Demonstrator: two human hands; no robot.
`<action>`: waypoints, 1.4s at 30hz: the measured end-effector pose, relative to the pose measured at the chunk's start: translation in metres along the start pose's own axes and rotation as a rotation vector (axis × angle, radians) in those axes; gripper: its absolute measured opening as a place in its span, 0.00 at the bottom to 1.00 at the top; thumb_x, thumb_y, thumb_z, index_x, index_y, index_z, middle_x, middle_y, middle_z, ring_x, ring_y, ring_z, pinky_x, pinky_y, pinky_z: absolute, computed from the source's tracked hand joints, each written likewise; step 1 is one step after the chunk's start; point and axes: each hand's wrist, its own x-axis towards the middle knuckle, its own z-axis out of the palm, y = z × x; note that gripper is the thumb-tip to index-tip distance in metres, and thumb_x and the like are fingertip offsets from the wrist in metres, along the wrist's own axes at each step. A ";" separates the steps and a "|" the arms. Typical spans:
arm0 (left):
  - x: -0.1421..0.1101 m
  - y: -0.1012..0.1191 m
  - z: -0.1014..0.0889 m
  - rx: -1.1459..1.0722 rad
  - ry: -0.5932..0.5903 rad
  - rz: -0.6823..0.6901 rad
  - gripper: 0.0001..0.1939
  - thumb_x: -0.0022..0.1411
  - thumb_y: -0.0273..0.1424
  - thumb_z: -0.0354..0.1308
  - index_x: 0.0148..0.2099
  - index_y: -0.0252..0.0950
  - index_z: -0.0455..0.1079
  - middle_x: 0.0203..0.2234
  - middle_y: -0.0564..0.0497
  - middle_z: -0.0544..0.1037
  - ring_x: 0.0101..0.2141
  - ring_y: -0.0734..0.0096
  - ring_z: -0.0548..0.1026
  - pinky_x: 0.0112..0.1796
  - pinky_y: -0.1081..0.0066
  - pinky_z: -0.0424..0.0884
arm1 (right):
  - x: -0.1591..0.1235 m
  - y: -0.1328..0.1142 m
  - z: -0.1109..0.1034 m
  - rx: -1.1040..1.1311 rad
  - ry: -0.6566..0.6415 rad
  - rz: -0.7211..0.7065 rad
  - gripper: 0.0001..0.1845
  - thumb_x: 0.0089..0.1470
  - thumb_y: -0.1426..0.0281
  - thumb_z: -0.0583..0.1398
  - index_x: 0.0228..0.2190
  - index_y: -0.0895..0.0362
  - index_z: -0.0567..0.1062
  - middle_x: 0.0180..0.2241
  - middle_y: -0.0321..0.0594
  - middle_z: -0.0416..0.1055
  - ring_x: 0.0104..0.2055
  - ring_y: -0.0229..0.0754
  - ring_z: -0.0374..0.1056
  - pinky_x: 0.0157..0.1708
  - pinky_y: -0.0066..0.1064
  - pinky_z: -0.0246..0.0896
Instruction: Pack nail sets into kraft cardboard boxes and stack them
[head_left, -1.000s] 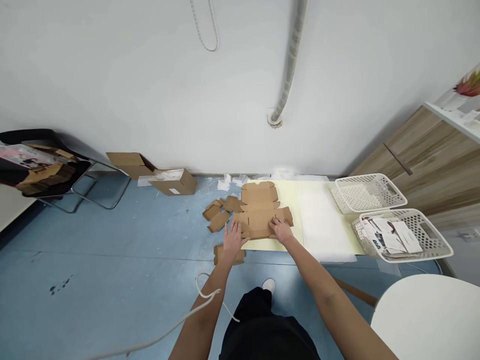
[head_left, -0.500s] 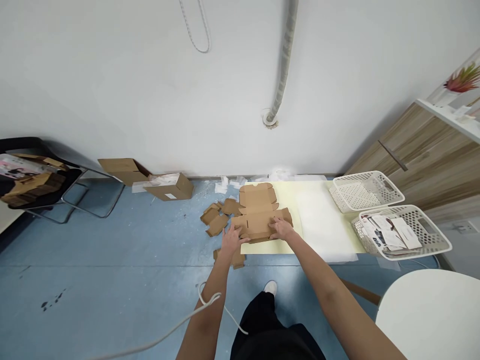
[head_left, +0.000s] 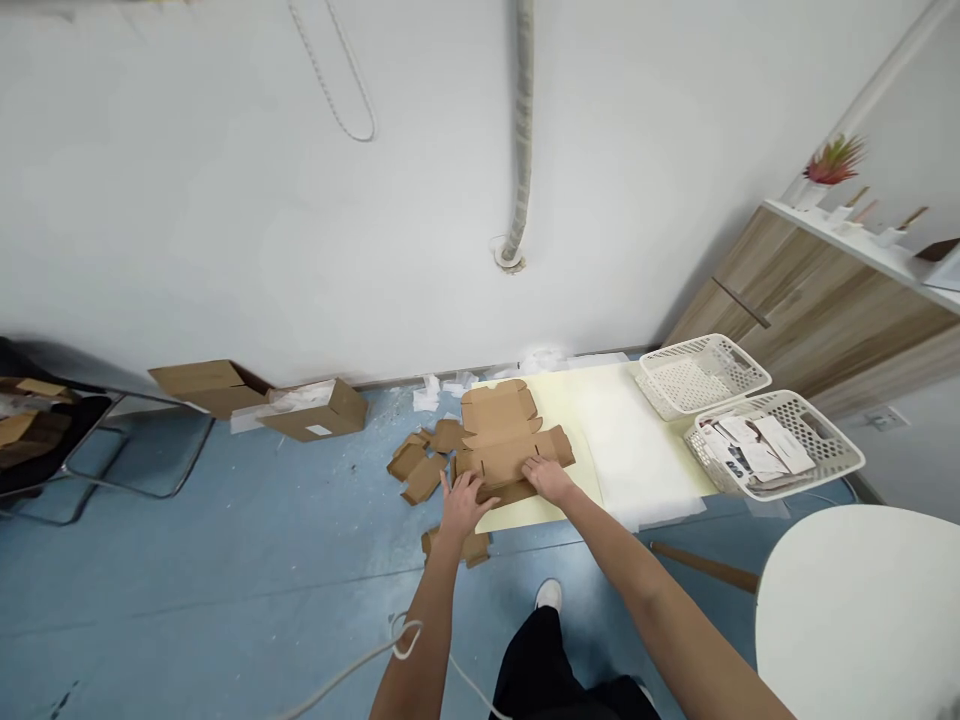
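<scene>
A flat brown corrugated cardboard box blank point(head_left: 499, 440) lies on a pale yellow board point(head_left: 559, 405) on the floor. My right hand point(head_left: 547, 480) presses on its folded near part. My left hand point(head_left: 465, 505) grips the blank's near left edge, fingers spread. Several small cardboard blanks point(head_left: 420, 465) lie on the blue floor to the left of it. Another cardboard piece point(head_left: 457, 547) sits just below my left hand, partly hidden by my wrist.
Two white plastic baskets stand to the right, one bare point(head_left: 701, 375), one holding papers point(head_left: 772, 445). A white round tabletop point(head_left: 855, 610) fills the lower right. Cardboard boxes point(head_left: 315, 410) lie by the wall, and a metal-framed chair point(head_left: 142, 450) stands at the left.
The whole view has swung, so everything sits further left. The blank's near part looks folded over more, and my left hand has shifted toward the near edge.
</scene>
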 end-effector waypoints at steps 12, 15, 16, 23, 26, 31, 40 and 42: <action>0.034 0.123 -0.070 -0.028 0.435 0.398 0.21 0.69 0.24 0.43 0.57 0.38 0.70 0.48 0.46 0.80 0.49 0.63 0.77 0.66 0.45 0.39 | -0.125 0.040 -0.113 -0.189 0.447 0.180 0.15 0.62 0.78 0.51 0.46 0.60 0.72 0.46 0.52 0.73 0.49 0.50 0.67 0.53 0.42 0.58; 0.036 0.199 -0.072 -0.129 0.482 0.589 0.21 0.69 0.22 0.43 0.59 0.37 0.68 0.48 0.46 0.80 0.48 0.66 0.78 0.66 0.50 0.45 | -0.215 0.049 -0.124 -0.258 0.530 0.380 0.14 0.62 0.77 0.52 0.46 0.60 0.73 0.46 0.51 0.74 0.49 0.50 0.67 0.53 0.42 0.57; 0.033 0.227 -0.070 -0.165 0.486 0.655 0.22 0.68 0.22 0.44 0.60 0.37 0.67 0.48 0.46 0.80 0.48 0.66 0.77 0.65 0.51 0.47 | -0.249 0.050 -0.123 -0.281 0.557 0.446 0.15 0.62 0.77 0.52 0.47 0.60 0.73 0.46 0.51 0.74 0.49 0.50 0.66 0.53 0.41 0.57; -0.047 0.427 -0.034 -0.401 0.378 1.072 0.23 0.69 0.22 0.42 0.63 0.38 0.63 0.52 0.45 0.77 0.51 0.65 0.76 0.65 0.49 0.47 | -0.495 0.006 -0.065 -0.423 0.732 0.918 0.20 0.61 0.80 0.50 0.51 0.61 0.72 0.50 0.50 0.74 0.52 0.49 0.65 0.52 0.41 0.58; -0.097 0.490 0.000 -0.469 0.294 1.232 0.24 0.69 0.22 0.42 0.64 0.38 0.62 0.53 0.44 0.76 0.53 0.65 0.74 0.65 0.49 0.50 | -0.578 -0.027 -0.020 -0.452 0.796 1.090 0.23 0.60 0.82 0.48 0.54 0.60 0.71 0.52 0.49 0.73 0.55 0.49 0.63 0.55 0.42 0.57; -0.172 0.542 0.089 -0.491 0.143 1.524 0.23 0.69 0.21 0.43 0.63 0.38 0.63 0.52 0.45 0.77 0.56 0.62 0.72 0.65 0.45 0.49 | -0.661 -0.081 0.089 -0.375 0.719 1.316 0.21 0.60 0.82 0.50 0.50 0.59 0.74 0.50 0.48 0.74 0.51 0.49 0.66 0.52 0.42 0.59; -0.222 0.494 0.200 -0.186 -0.324 1.595 0.23 0.67 0.21 0.45 0.58 0.45 0.69 0.54 0.49 0.75 0.59 0.59 0.69 0.63 0.42 0.51 | -0.650 -0.132 0.223 0.197 0.359 1.369 0.14 0.60 0.79 0.52 0.40 0.57 0.77 0.41 0.46 0.75 0.44 0.46 0.70 0.41 0.36 0.64; -0.213 0.486 0.204 -0.130 -0.378 1.541 0.24 0.66 0.20 0.44 0.56 0.47 0.70 0.54 0.49 0.75 0.58 0.58 0.70 0.64 0.40 0.47 | -0.641 -0.126 0.222 0.274 0.320 1.323 0.14 0.61 0.78 0.52 0.38 0.58 0.77 0.40 0.46 0.75 0.43 0.45 0.70 0.41 0.35 0.64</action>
